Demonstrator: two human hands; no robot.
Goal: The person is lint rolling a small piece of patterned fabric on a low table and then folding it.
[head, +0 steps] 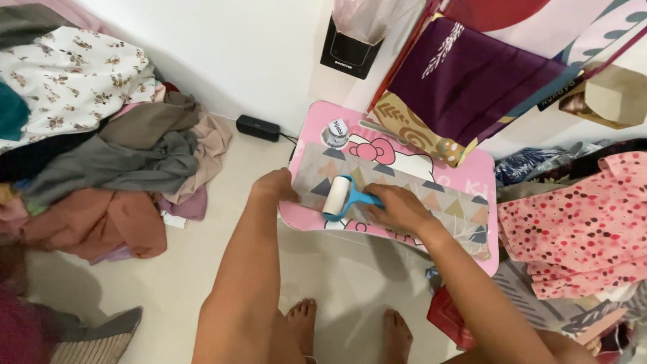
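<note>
A pink low table (485,168) with a cartoon cat print stands on the floor by the wall. A grey cloth with coloured triangles (445,202) lies folded across its top. My right hand (397,207) grips the blue handle of a lint roller (339,195), whose white roll rests on the cloth's left part. My left hand (275,185) presses on the cloth's left end at the table's edge. A small round white container (335,132) sits at the table's far left corner.
A heap of clothes (101,148) fills the left. A black rectangular box (258,127) lies by the wall. Purple and patterned fabrics (472,74) hang behind the table; a pink dotted garment (579,222) lies at right. My bare feet (350,330) are below.
</note>
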